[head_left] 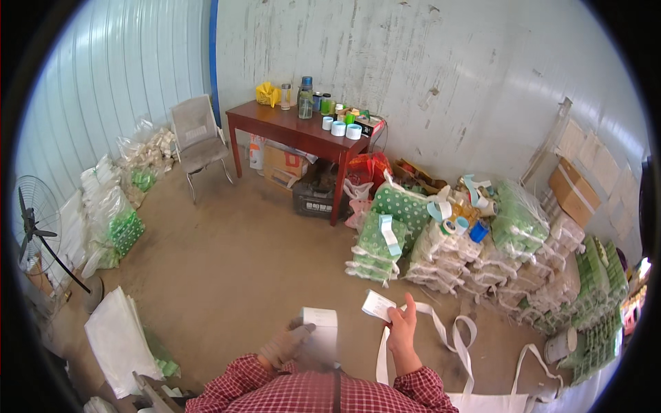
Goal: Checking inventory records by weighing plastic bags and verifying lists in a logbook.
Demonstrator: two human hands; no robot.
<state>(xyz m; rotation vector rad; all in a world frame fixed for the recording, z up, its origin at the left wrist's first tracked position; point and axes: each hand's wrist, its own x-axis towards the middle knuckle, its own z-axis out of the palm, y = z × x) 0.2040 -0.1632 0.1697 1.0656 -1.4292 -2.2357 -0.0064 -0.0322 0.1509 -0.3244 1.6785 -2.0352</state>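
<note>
While you stand facing the dark red table [275, 122] in the head view, your left hand [284, 345] is closed around a white label bundle [321, 326], held on your side of the table; whether it is wound or stacked, you cannot tell from its blurred lower part. Your right hand [403, 334] is clamped on a printed white label piece [378, 305], one finger raised, nearer you than the table's right end. Long white strips [463, 344] loop to the right of that hand, also on your side of the table. Three white rolls [338, 129] stand on the table's near right corner, with a tall bottle [306, 102] behind them. You have a grey chair [198, 131] just left of the table, and green-and-white wrapped packs [518, 221] piled to its right.
</note>
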